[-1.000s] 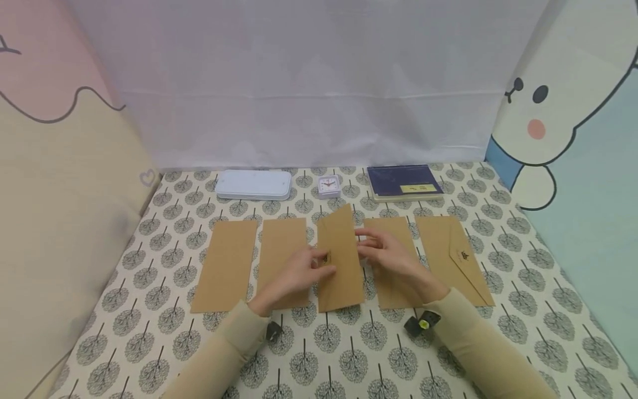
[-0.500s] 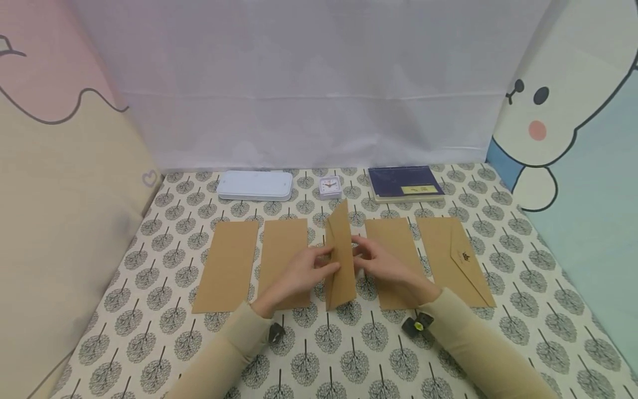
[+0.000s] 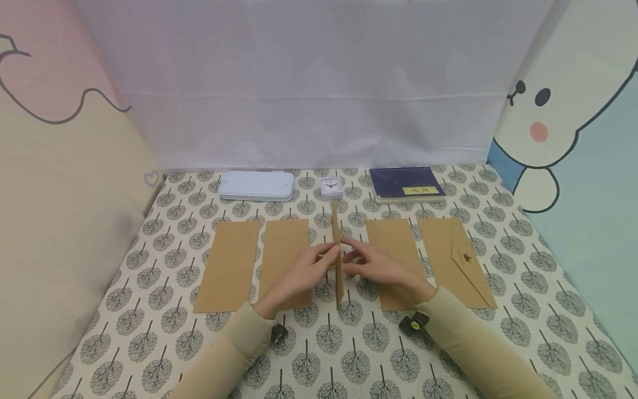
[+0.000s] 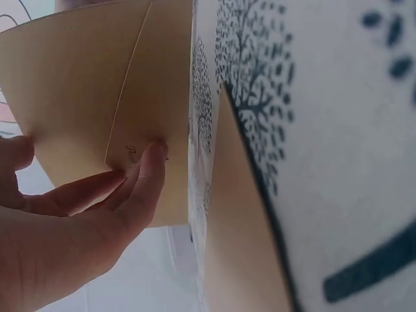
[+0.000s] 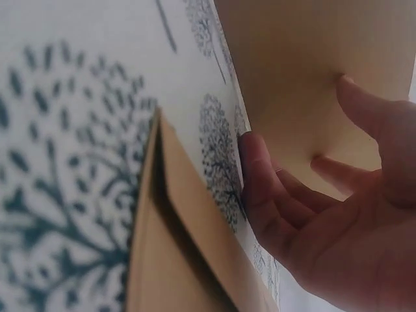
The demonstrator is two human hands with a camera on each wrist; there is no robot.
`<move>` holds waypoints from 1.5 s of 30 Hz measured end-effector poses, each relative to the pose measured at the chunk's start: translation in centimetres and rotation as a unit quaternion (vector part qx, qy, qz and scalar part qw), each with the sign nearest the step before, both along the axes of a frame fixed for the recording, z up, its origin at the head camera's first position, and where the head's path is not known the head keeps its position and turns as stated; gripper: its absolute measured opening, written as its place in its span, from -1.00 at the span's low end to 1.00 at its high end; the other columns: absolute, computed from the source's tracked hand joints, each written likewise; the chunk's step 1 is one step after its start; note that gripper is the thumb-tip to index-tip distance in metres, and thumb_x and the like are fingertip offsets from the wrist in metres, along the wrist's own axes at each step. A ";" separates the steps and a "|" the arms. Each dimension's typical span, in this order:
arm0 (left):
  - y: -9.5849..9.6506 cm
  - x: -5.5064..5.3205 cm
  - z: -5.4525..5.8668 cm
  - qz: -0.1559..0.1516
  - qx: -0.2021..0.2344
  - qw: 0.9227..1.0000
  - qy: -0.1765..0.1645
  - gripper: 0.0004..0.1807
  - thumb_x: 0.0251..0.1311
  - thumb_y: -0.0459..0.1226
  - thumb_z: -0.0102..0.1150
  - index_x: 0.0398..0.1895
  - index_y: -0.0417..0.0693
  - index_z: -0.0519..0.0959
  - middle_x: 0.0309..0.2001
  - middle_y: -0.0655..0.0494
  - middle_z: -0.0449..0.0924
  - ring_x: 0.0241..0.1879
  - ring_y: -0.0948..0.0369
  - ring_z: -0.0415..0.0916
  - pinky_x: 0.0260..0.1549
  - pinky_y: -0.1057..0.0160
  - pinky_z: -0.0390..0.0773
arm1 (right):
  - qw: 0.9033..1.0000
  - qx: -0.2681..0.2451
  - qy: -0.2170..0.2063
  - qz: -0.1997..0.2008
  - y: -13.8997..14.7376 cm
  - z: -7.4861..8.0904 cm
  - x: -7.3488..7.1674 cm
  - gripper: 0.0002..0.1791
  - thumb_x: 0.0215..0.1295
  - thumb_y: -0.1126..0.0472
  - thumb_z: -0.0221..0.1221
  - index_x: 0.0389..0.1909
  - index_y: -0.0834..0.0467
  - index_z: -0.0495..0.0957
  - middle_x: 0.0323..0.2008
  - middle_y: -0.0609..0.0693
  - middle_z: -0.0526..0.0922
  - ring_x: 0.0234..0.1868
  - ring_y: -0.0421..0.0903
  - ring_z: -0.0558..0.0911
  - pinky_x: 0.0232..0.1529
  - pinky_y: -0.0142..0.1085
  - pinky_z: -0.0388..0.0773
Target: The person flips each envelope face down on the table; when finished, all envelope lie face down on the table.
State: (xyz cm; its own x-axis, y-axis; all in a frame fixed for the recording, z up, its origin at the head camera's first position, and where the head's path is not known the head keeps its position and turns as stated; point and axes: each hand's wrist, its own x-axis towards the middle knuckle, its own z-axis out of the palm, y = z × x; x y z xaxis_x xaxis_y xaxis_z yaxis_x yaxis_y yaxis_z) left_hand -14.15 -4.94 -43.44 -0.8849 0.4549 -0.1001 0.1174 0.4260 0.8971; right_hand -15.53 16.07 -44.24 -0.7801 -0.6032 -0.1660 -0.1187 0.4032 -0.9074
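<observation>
A brown paper envelope [image 3: 338,277] stands nearly upright on its long edge between my two hands. My left hand [image 3: 301,271] holds it from the left, fingertips on the flap side and thumb at its top edge, as the left wrist view shows on the envelope [image 4: 71,84]. My right hand [image 3: 376,266] touches the opposite plain face with its thumb and a finger, the other fingers bent low near the tabletop. Two flat brown envelopes [image 3: 226,260] [image 3: 286,238] lie left of it. To the right lie a plain-looking envelope [image 3: 391,235] and one showing its flap and small print [image 3: 443,260].
Along the back stand a pale blue tin case [image 3: 256,184], a small square alarm clock [image 3: 331,188] and a dark blue book [image 3: 406,183] with a yellow label. A tree-patterned cloth [image 3: 309,360] covers the table. Fabric walls [image 3: 319,83] enclose it.
The middle envelope has turned from leaning to nearly upright, edge-on to the head view. My right hand has moved slightly left. My left hand has stayed against the flap side.
</observation>
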 end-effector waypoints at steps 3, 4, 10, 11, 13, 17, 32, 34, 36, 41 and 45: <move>0.0 0.1 0.3 0.006 0.017 1.000 -0.016 -0.27 0.37 0.24 -0.30 0.32 -0.09 0.37 0.05 -0.02 0.57 -0.07 0.09 0.56 -0.11 0.12 0.54 | 1.000 -0.014 -0.020 -0.003 0.0 0.0 0.0 -0.21 0.35 0.09 0.17 0.49 0.04 -0.01 0.10 0.26 0.50 -0.07 0.08 0.62 -0.20 -0.07 0.60; 0.0 0.1 0.4 0.005 0.023 1.000 -0.019 -0.26 0.37 0.24 -0.31 0.32 -0.11 0.37 0.05 -0.04 0.56 -0.08 0.08 0.57 -0.09 0.12 0.53 | 0.999 -0.022 -0.027 -0.003 0.0 0.0 0.0 -0.20 0.35 0.10 0.17 0.49 0.02 -0.02 0.12 0.28 0.49 -0.05 0.11 0.61 -0.19 -0.04 0.60; -0.2 0.0 0.6 -0.004 0.116 0.992 -0.048 -0.30 0.44 0.12 -0.27 0.29 -0.30 0.35 0.05 -0.17 0.55 -0.05 0.05 0.57 -0.02 0.16 0.53 | 0.998 -0.050 -0.047 -0.012 0.0 0.2 0.4 -0.21 0.34 0.09 0.18 0.48 -0.14 -0.03 0.13 0.27 0.48 0.02 0.10 0.58 -0.08 0.01 0.55; -0.2 0.0 0.6 -0.005 0.135 0.989 -0.052 -0.33 0.45 0.08 -0.25 0.26 -0.34 0.36 0.04 -0.20 0.54 -0.04 0.02 0.57 -0.01 0.15 0.52 | 0.998 -0.049 -0.048 -0.016 0.0 0.2 0.4 -0.21 0.34 0.08 0.18 0.48 -0.17 -0.02 0.13 0.25 0.49 0.01 0.07 0.58 -0.08 0.00 0.55; -0.4 0.0 0.6 -0.004 0.152 0.987 -0.049 -0.38 0.47 0.03 -0.23 0.21 -0.36 0.40 0.03 -0.21 0.55 -0.03 0.00 0.56 -0.01 0.17 0.52 | 0.998 -0.047 -0.046 -0.023 -0.1 0.2 0.6 -0.21 0.33 0.06 0.19 0.48 -0.19 -0.01 0.11 0.22 0.50 -0.01 0.04 0.60 -0.10 -0.02 0.56; -0.8 0.2 0.8 0.020 0.137 0.990 -0.032 -0.47 0.45 0.01 -0.18 0.17 -0.22 0.48 -0.04 -0.08 0.62 -0.08 0.05 0.59 -0.27 0.17 0.60 | 0.998 -0.048 -0.037 -0.030 -0.1 0.3 0.8 -0.20 0.32 0.10 0.21 0.48 -0.10 0.00 0.06 0.25 0.51 -0.09 0.04 0.63 -0.15 -0.01 0.58; -1.5 0.1 0.7 0.100 0.171 0.980 -0.004 -0.63 0.30 -0.25 0.16 0.10 -0.28 0.51 -0.04 -0.09 0.60 -0.10 0.08 0.57 -0.09 0.21 0.56 | 0.999 0.001 0.000 -0.041 0.9 1.1 0.8 -0.12 0.15 0.17 0.35 0.45 0.07 0.11 0.10 0.29 0.43 -0.16 0.05 0.63 -0.17 -0.18 0.60; -1.6 0.1 0.5 0.124 0.177 0.976 0.007 -0.67 0.25 -0.28 0.21 0.02 -0.30 0.54 -0.12 -0.08 0.62 -0.16 0.08 0.59 -0.14 0.21 0.59 | 0.999 0.007 0.001 -0.043 1.0 1.1 0.7 -0.10 0.13 0.18 0.37 0.44 0.08 0.11 0.08 0.29 0.43 -0.20 0.01 0.64 -0.19 -0.19 0.61; -1.7 0.1 0.4 0.144 0.173 0.974 0.025 -0.70 0.21 -0.32 0.25 -0.05 -0.31 0.57 -0.19 -0.07 0.62 -0.20 0.08 0.60 -0.17 0.20 0.60 | 0.999 0.016 0.005 -0.047 1.2 1.1 0.8 -0.10 0.12 0.19 0.37 0.44 0.11 0.12 0.06 0.28 0.44 -0.24 -0.03 0.65 -0.20 -0.20 0.61; -1.9 -0.1 0.1 0.169 0.132 0.976 0.033 -0.74 0.10 -0.34 0.33 -0.13 -0.19 0.62 -0.29 0.03 0.64 -0.27 0.12 0.61 -0.21 0.22 0.61 | 0.996 0.063 0.036 -0.058 1.7 1.3 0.8 -0.14 0.10 0.15 0.39 0.40 0.19 0.19 0.01 0.22 0.50 -0.25 -0.07 0.64 -0.23 -0.24 0.59; -2.0 -0.2 0.0 0.173 0.094 0.980 0.023 -0.74 0.05 -0.35 0.36 -0.16 -0.16 0.63 -0.31 0.05 0.63 -0.30 0.15 0.60 -0.26 0.24 0.62 | 0.993 0.091 0.051 -0.062 1.9 1.5 0.6 -0.18 0.11 0.12 0.39 0.36 0.22 0.25 -0.02 0.19 0.53 -0.21 -0.07 0.63 -0.25 -0.26 0.59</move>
State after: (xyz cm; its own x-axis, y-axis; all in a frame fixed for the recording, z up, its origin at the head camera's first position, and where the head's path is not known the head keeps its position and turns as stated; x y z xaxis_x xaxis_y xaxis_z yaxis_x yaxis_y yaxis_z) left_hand -14.37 -6.98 -43.43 -0.9910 0.1339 0.0005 0.0375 0.2745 0.9609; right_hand -14.89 17.94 -42.79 -0.8652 -0.4684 -0.1793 -0.1458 0.5769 -0.8037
